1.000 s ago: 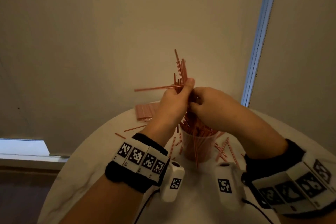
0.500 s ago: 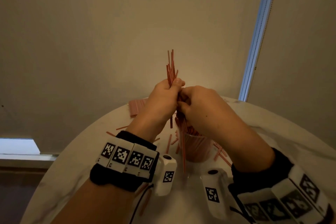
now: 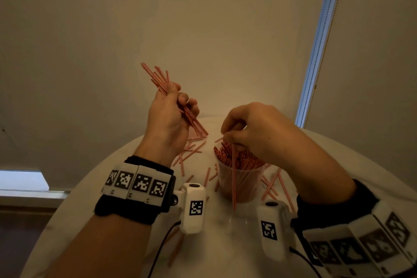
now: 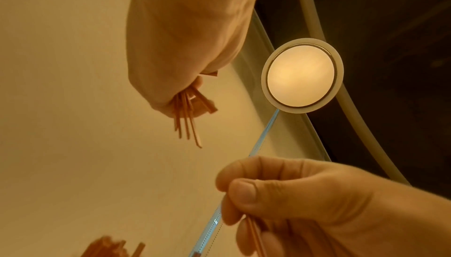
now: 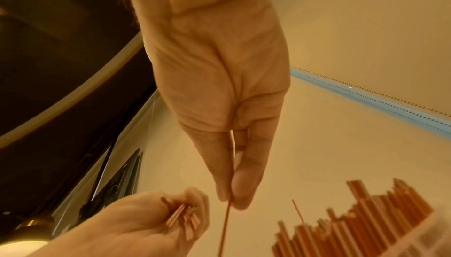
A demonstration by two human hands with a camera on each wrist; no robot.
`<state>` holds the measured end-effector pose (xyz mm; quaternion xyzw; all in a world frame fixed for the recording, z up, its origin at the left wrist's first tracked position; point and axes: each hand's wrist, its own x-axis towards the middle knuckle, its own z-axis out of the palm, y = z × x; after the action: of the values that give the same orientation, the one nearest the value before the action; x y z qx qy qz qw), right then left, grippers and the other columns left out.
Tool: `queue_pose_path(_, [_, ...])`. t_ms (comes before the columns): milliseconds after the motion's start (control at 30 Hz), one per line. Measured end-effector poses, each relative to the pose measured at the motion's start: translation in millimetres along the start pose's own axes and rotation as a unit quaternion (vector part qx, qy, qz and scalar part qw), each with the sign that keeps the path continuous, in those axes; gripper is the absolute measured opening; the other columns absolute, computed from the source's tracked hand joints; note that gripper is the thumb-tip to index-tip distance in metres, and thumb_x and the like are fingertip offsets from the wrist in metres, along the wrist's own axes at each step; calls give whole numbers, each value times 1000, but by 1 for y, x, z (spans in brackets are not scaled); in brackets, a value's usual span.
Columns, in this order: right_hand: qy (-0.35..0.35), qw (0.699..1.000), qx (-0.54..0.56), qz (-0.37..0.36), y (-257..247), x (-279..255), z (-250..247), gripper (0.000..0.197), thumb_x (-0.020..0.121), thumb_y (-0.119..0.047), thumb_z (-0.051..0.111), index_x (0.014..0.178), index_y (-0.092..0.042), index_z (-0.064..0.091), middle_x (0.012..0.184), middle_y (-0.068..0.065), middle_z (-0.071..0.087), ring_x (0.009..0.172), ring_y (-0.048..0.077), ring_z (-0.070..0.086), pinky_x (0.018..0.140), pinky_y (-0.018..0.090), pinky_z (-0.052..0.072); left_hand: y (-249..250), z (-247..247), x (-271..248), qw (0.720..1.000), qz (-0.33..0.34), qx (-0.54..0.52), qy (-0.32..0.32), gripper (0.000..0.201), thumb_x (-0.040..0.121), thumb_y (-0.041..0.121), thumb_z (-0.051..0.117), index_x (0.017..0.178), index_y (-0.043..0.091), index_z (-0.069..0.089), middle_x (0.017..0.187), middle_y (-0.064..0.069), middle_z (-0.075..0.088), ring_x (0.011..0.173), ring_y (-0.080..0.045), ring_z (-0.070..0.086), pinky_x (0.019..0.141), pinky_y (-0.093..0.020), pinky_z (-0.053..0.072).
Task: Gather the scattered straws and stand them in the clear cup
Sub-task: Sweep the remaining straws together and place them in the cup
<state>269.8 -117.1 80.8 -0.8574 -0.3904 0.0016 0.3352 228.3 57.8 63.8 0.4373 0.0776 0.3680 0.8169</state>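
My left hand [image 3: 180, 101] grips a bundle of red-striped straws [image 3: 158, 79], held slanted up and to the left of the clear cup [image 3: 246, 189]. The cup stands on the round white table [image 3: 126, 244], packed with upright straws [image 3: 243, 158]. Just above its rim, my right hand [image 3: 228, 136] pinches a single straw [image 3: 233, 178] that hangs straight down across the cup's near side. The right wrist view shows that single straw [image 5: 225, 228] between thumb and fingertip, with the bundle [image 5: 183, 220] at lower left. In the left wrist view the bundle's ends [image 4: 186, 124] stick out of my fist.
Loose straws [image 3: 191, 151] lie scattered left of the cup, more loose straws [image 3: 279, 185] on its right, and a few [image 3: 176, 248] near the front edge. A flat straw packet [image 3: 195, 137] lies behind my left hand. A wall stands close behind the table. A round lamp [image 4: 301, 76] glows overhead.
My hands were joined on the bundle above the cup. Now they have parted: the left carried the bundle up and left, and the right came down to the rim with one straw.
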Motion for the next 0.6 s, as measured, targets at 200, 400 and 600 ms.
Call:
queue_pose_path(200, [188,976,101,-39,8,4,-11,6,92,-21,69,95,-25,69,81,-9,70,69,2,70,70,28,61,0,18,-23,976,-35,154,-149,23,111,26,38,124,12,51,96,-11,76,92,-30,77,77,-38,64])
queue_pose_path(400, [238,963,115,-55,6,5,-11,7,95,-26,66,101,-28,67,89,-12,69,72,2,69,70,28,60,-9,27,-41,915,-45,300,-265,28,112,31,38,126,11,50,72,-2,64,57,-13,52,54,-26,45])
queue_pose_path(600, [257,961,100,-34,11,5,-16,56,97,-60,46,149,-42,31,137,-11,55,105,10,63,83,29,49,-7,30,-44,858,-29,366,-360,21,111,24,38,123,10,49,68,4,42,55,-11,35,50,-24,32])
